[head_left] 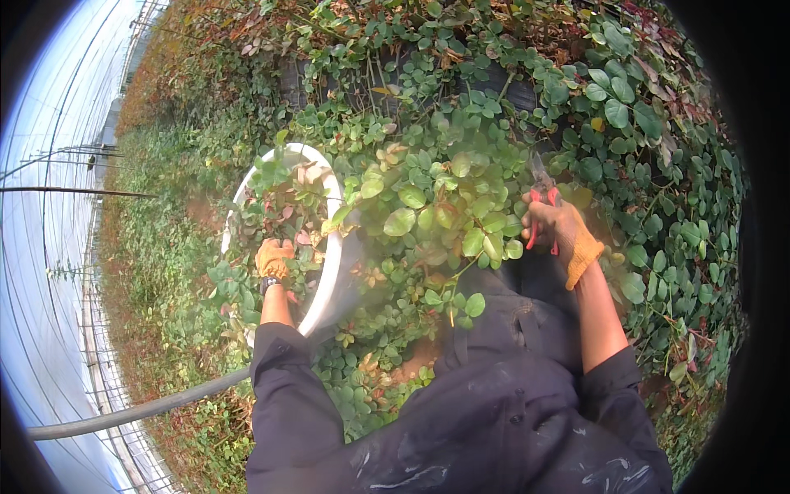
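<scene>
My left hand (272, 262), in an orange glove, is inside a white bucket (332, 270) full of leafy cuttings (289, 190). Its fingers are curled among the leaves; what they grip is hidden. At the right, my gloved right hand (558, 224) is closed on pruning shears (539, 170) with red handles, their blades pointing up beside the foliage. A light green leafy rose bush (461, 203) spreads between my two hands, with one leafy shoot (473, 305) hanging down in front of my dark trousers.
Dense rose plants (658, 189) surround me, with black sheeting (508, 86) behind them at the top. A grey pipe or hose (152, 411) crosses the lower left. Beyond, at the far left, are the plant rows and the greenhouse cover (49, 247) with wires and frames.
</scene>
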The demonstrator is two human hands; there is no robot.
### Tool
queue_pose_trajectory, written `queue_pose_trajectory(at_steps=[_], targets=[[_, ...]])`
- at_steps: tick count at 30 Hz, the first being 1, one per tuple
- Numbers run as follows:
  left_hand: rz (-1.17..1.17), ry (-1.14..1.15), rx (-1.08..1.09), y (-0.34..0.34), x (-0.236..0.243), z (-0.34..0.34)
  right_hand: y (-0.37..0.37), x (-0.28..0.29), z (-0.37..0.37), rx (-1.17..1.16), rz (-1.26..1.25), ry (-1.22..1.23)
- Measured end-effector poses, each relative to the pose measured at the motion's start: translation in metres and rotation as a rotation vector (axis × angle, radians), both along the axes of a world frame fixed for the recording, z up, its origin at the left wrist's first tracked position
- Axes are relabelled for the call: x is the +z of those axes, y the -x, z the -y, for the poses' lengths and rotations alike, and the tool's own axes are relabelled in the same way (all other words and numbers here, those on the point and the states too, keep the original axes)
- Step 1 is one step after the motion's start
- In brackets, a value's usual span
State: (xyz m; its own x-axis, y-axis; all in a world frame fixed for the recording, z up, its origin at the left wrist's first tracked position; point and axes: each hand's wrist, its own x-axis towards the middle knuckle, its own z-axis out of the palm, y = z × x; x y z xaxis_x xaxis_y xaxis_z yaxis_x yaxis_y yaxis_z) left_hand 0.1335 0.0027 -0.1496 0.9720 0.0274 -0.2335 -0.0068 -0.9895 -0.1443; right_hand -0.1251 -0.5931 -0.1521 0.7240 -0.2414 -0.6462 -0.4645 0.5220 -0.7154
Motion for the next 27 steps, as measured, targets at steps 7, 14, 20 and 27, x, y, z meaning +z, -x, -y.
queue_pose_trajectory(at_steps=[7,14,20,27], targets=[[0.021,0.156,0.101,0.001,0.028,0.011,0.003,-0.01,-0.004,-0.024,0.011,-0.076],[0.313,0.684,0.307,-0.004,0.109,0.011,0.008,-0.004,0.004,-0.05,0.047,-0.07],[0.747,1.023,0.08,0.004,0.212,0.09,0.011,0.004,0.009,-0.059,0.063,-0.052],[0.715,0.686,-0.479,-0.069,0.202,0.2,0.013,-0.003,0.004,-0.009,0.054,-0.02]])
